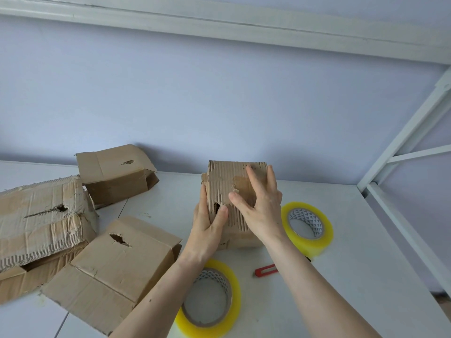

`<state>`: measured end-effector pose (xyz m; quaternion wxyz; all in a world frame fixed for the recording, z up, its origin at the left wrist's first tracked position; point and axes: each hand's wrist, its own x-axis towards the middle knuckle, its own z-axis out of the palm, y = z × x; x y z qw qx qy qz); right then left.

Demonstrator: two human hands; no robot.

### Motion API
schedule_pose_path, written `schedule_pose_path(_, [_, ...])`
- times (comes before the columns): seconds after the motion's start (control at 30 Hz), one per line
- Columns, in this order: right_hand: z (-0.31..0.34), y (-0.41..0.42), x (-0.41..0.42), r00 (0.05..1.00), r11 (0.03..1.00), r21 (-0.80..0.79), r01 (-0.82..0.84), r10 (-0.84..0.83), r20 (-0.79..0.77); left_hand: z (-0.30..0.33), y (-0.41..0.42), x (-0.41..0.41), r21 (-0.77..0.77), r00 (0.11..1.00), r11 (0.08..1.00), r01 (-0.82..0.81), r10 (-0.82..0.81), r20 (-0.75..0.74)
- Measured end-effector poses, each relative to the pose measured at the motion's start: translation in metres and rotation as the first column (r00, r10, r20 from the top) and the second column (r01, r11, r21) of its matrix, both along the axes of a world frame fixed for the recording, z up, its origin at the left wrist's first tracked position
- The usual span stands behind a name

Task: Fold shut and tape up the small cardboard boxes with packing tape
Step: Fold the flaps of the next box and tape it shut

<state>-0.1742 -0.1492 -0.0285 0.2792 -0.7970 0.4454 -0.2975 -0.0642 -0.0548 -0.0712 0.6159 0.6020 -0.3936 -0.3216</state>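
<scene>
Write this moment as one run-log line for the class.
step: folding box shut | left hand: grips box side | right hand: presses flap | tape rolls: untouched

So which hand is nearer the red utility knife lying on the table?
Right, judging by this view. The right hand presses the torn box above the red utility knife; the left hand grips the box's left side, farther left.

Small worn box (234, 191) standing upright mid-table, corrugation exposed on its torn face, a hole low on that face. Three more battered boxes lying left: crushed one (41, 220) at the edge, one (114, 174) tipped by the wall, one (114, 267) nearest. Two yellow tape rolls lying flat: one (308, 228) just right of the upright box, one (210, 301) in front.
</scene>
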Motion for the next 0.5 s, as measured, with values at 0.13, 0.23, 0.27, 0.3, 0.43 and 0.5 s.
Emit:
schedule_pose_path(0.13, [0.001, 0.004, 0.004, 0.997, 0.999, -0.007, 0.047, -0.047, -0.066, 0.007, 0.003, 0.0, 0.012, 0.998, 1.0, 0.007, -0.006, -0.058])
schedule_pose_path(0.23, [0.001, 0.01, 0.01, 0.99, 0.995, -0.01, 0.102, -0.102, -0.1, 0.009, 0.006, -0.001, 0.046, 0.997, 0.999, 0.0, 0.004, -0.078])
schedule_pose_path(0.27, [0.001, 0.012, 0.012, 0.988, 0.993, -0.015, 0.113, -0.114, -0.103, 0.009, 0.007, -0.002, 0.053, 0.997, 0.999, -0.004, 0.009, -0.083])
schedule_pose_path(0.3, [0.001, 0.014, 0.012, 0.986, 0.992, -0.024, 0.121, -0.123, -0.109, 0.009, 0.008, -0.003, 0.056, 0.996, 0.998, -0.013, 0.018, -0.083])
schedule_pose_path(0.43, [0.0, 0.019, 0.01, 0.986, 0.994, -0.036, 0.099, -0.103, -0.134, 0.006, 0.009, -0.005, 0.044, 0.996, 0.998, -0.037, 0.041, -0.08])
schedule_pose_path(0.5, [0.001, 0.018, 0.008, 0.988, 0.997, -0.024, 0.073, -0.075, -0.136, 0.008, 0.01, -0.005, 0.052, 0.995, 0.998, -0.038, 0.042, -0.092])
